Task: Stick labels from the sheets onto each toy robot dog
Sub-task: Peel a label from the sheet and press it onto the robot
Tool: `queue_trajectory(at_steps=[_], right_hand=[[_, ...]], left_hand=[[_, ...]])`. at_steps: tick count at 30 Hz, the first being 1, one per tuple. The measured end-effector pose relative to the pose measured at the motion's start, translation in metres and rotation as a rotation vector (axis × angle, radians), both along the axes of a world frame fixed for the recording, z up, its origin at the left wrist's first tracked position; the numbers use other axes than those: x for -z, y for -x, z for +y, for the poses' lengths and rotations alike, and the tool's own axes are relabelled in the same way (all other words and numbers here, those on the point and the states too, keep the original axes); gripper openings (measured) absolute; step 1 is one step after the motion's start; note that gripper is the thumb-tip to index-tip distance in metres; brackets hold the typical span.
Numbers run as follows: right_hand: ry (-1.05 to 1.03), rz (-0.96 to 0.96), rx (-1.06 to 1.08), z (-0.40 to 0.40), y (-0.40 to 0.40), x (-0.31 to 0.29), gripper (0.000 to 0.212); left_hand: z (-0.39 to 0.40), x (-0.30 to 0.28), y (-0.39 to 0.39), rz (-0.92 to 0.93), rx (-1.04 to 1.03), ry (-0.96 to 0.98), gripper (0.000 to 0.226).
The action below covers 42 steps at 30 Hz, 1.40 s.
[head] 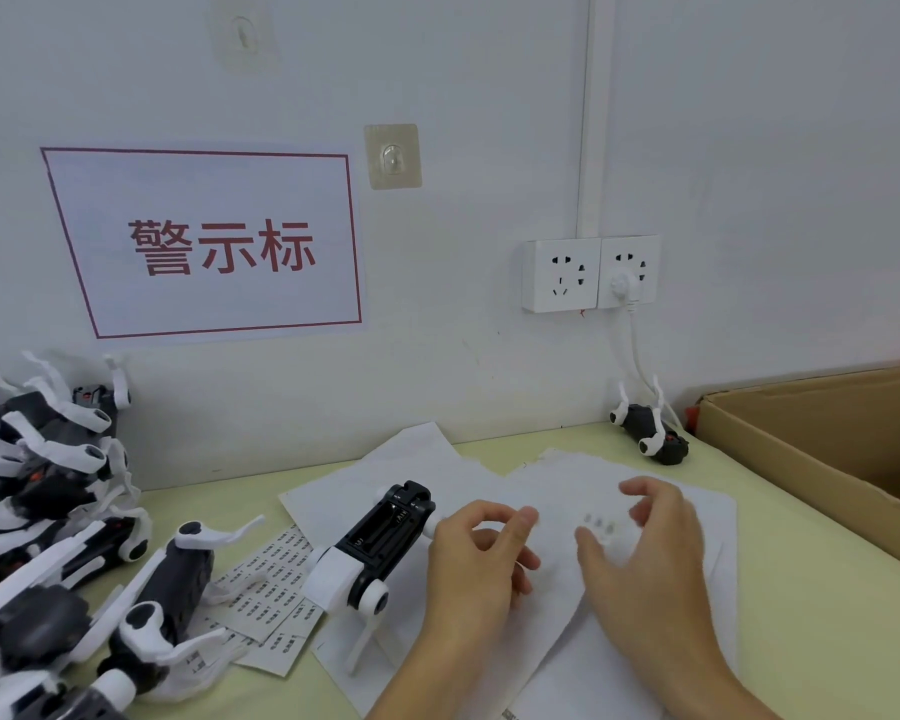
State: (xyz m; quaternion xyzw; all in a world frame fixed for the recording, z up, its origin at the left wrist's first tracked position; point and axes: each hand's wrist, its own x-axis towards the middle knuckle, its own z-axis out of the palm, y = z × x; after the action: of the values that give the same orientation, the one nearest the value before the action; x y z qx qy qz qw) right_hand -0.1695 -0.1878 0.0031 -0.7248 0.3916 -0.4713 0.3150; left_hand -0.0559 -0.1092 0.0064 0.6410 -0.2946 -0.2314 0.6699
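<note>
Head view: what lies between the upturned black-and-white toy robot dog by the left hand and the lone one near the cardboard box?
In the head view, overlapping white backing sheets on the pale green table.

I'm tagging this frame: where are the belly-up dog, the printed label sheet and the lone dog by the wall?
belly-up dog (385,532), head view, open battery bay
printed label sheet (276,589), head view, middle rows
lone dog (645,426), head view, dark body

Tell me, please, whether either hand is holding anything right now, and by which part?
It cannot be told for sure. The left hand curls beside the toy dog, thumb and forefinger nearly pinched; any label is too small to see. The right hand hovers open above the sheet.
</note>
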Motion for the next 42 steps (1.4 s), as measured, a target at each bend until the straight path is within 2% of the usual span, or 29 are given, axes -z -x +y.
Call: queue_trajectory(at_steps=[2,3,4,5,7,9,11,14,19,30,36,39,42], right_hand=[[0.195,-0.012,0.001,0.003,0.003,-0.004,0.029],[0.203,-0.036,-0.053,0.004,0.004,-0.006,0.02],[0.127,-0.052,-0.13,0.006,0.004,-0.008,0.019],[-0.022,-0.056,-0.21,0.007,0.003,-0.009,0.026],[-0.45,-0.096,-0.343,0.01,0.001,-0.014,0.039],[-0.834,-0.205,-0.442,0.011,-0.001,-0.018,0.04],[-1.024,-0.283,-0.503,0.01,0.001,-0.02,0.036],[-1.121,-0.33,-0.543,0.003,0.003,-0.021,0.025],[-1.132,-0.343,-0.63,-0.001,0.005,-0.021,0.014],[-1.01,-0.339,-0.652,-0.005,0.006,-0.019,0.014],[-0.936,-0.417,-0.674,-0.007,0.006,-0.018,0.014],[-0.881,-0.426,-0.662,-0.008,0.007,-0.017,0.01],[-0.84,-0.427,-0.612,-0.009,0.005,-0.013,0.008]], left_hand=[[0.0,0.001,0.0,-0.017,0.013,0.005,0.02],[0.0,0.001,0.0,-0.027,0.018,0.012,0.022],[0.001,0.001,0.0,-0.039,0.021,0.021,0.023],[0.001,0.001,0.0,-0.053,0.02,0.032,0.023],[0.001,0.001,0.0,-0.074,0.01,0.056,0.023],[0.0,0.002,0.001,-0.087,0.005,0.063,0.022],[0.0,0.004,0.001,-0.093,0.002,0.053,0.024],[0.0,0.005,-0.001,-0.084,-0.001,0.044,0.029],[0.0,0.006,-0.003,-0.078,0.004,0.042,0.034],[0.002,0.004,-0.002,-0.052,0.021,0.041,0.035],[0.001,0.002,-0.002,-0.045,0.043,0.021,0.035],[0.002,0.002,-0.001,-0.048,0.045,0.006,0.028],[0.003,0.0,0.003,-0.078,0.009,-0.013,0.006]])
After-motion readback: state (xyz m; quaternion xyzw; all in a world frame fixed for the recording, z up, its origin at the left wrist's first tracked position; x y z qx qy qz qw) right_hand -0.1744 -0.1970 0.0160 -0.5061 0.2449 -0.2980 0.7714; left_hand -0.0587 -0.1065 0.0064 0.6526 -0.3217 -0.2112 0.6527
